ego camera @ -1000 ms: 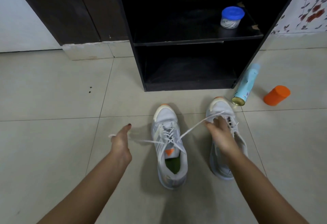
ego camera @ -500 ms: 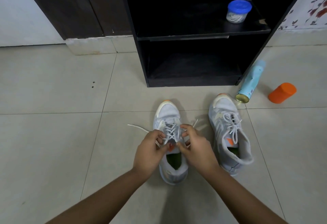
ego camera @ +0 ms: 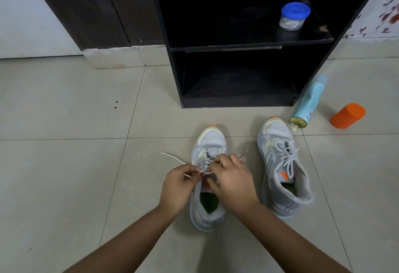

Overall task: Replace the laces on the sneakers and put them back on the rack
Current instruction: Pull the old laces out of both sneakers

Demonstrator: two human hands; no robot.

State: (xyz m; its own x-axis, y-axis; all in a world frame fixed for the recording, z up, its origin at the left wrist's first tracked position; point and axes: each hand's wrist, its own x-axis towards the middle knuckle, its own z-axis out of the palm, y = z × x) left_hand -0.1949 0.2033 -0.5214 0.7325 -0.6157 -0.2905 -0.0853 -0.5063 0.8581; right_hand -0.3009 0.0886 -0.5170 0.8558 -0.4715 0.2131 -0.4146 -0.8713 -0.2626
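Note:
Two grey sneakers with orange toe tips stand on the tiled floor in front of a black rack [ego camera: 241, 45]. Over the left sneaker [ego camera: 208, 143], my left hand [ego camera: 179, 186] pinches its white lace [ego camera: 172, 157] near the top eyelets. My right hand [ego camera: 232, 181] grips the other end of the same lace, whose tip sticks out past my fingers toward the right. The right sneaker [ego camera: 282, 164] stands untouched, laced, its ends lying loose on the tongue.
A clear tub with a blue lid [ego camera: 293, 15] holding white laces sits on the rack's upper shelf. A light blue spray can [ego camera: 307, 104] and an orange cap [ego camera: 347, 116] lie on the floor right of the rack. A dark door frame [ego camera: 97, 7] stands at the left.
A second ago my hands were spread wide, pulling the lace ends taut sideways. They have come together over the left sneaker's tongue and now cross the ends there.

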